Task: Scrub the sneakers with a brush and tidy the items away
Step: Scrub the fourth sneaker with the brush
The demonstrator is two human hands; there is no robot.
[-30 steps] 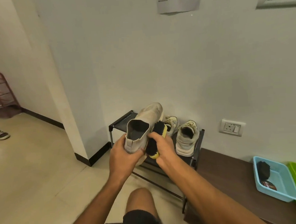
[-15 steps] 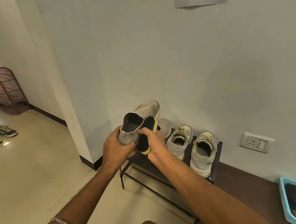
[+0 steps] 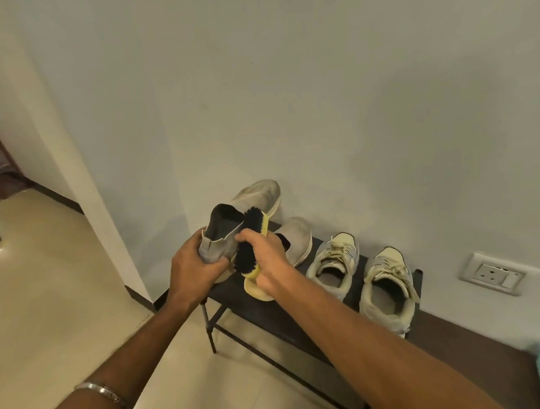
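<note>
Left hand [image 3: 194,267] is gripping the heel of a grey sneaker [image 3: 231,224], holding it up above the shoe rack [image 3: 260,310]; right hand [image 3: 268,262] is curling round a yellow-backed brush [image 3: 249,247], its black bristles pressing against the sneaker's side. Behind, its mate [image 3: 296,240] and a laced pair [image 3: 361,271] are sitting on the rack against the wall.

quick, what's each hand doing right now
Left hand: holding the grey sneaker by its heel.
Right hand: holding the brush.
</note>
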